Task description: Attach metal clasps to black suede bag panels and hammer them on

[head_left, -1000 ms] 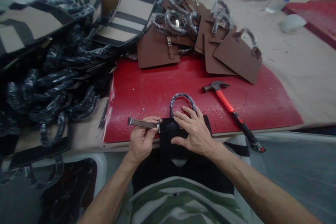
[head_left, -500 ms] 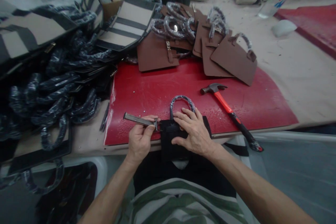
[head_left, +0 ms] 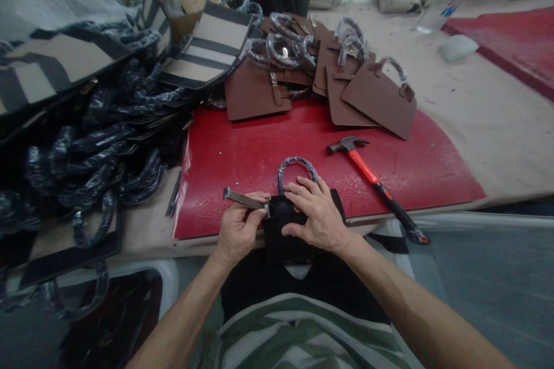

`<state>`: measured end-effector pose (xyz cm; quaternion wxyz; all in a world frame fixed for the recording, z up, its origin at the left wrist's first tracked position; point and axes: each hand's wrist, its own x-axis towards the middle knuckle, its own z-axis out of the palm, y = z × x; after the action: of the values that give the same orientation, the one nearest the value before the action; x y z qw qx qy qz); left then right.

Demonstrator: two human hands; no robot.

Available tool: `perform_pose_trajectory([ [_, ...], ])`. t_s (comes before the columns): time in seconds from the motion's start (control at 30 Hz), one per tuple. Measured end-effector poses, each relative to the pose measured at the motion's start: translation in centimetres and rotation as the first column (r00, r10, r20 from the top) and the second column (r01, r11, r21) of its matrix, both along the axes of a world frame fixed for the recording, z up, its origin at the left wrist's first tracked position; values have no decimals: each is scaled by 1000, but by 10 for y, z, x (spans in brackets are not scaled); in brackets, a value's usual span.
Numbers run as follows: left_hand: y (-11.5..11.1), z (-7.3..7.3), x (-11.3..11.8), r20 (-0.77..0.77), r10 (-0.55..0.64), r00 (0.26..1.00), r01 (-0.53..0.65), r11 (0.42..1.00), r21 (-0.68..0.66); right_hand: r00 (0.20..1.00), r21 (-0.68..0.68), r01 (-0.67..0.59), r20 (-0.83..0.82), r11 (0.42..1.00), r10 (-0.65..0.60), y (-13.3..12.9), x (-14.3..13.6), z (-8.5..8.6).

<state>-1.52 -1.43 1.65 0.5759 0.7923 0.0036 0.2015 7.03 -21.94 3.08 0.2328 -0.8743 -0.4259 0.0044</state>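
Note:
A black bag panel [head_left: 279,239] lies at the front edge of the red board, its plastic-wrapped handle [head_left: 298,160] pointing away from me. My right hand [head_left: 315,216] rests flat on the panel, fingers spread, near the base of the handle. In my left hand [head_left: 238,230] is a flat metal punch [head_left: 243,199], pinched between thumb and fingers. Its wider end meets the panel's left edge; exact contact there is too small to make out. A claw hammer [head_left: 375,183] with a red and black grip lies right of my hands.
Brown bag panels [head_left: 255,92] with wrapped handles are piled at the back of the red board [head_left: 225,144]. Black panels and wrapped handles [head_left: 86,150] heap up on the left. A grey bin [head_left: 485,265] stands at the lower right.
My left hand has moved right with the punch, bringing its end to the panel's edge. The punch now points more toward me and looks shorter. My right hand stays on the panel.

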Motion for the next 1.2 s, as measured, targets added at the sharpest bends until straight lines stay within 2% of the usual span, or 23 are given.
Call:
perform_pose_trajectory([
  [0.2,-4,2,3,-14,24,1000,-23,998,60,1000,-6,-7,-10,1000,7,1,0,1],
  [0.33,-2,2,5,-52,16,999,-13,999,51,1000,-14,-13,-21,1000,13,0,0,3],
  [0.4,0,1,5,-76,-1,997,0,1000,-9,999,-11,-24,-28,1000,23,0,1,3],
  [0.5,3,-1,-1,-69,24,997,-38,976,-214,999,3,-25,-40,1000,25,-1,2,4],
  [0.57,1,-3,-13,-59,83,995,-98,935,-341,999,9,-14,-46,1000,15,0,2,5],
  [0.63,-4,-7,-32,-91,140,986,-165,904,-394,999,14,-6,-48,1000,7,0,1,5],
  [0.73,-15,-15,-66,-202,182,962,-239,921,-308,999,31,5,-40,1000,-4,0,-1,4],
  [0.83,-25,-24,-87,-232,196,953,-237,958,-164,1000,22,6,-17,1000,-6,-1,-2,3],
  [1.0,-30,-29,-84,-176,208,962,-224,972,-75,998,-81,-22,52,996,26,3,-5,5],
  [1.2,-28,-36,-79,-17,193,981,-188,970,156,998,-114,46,47,992,-41,16,-11,11],
])
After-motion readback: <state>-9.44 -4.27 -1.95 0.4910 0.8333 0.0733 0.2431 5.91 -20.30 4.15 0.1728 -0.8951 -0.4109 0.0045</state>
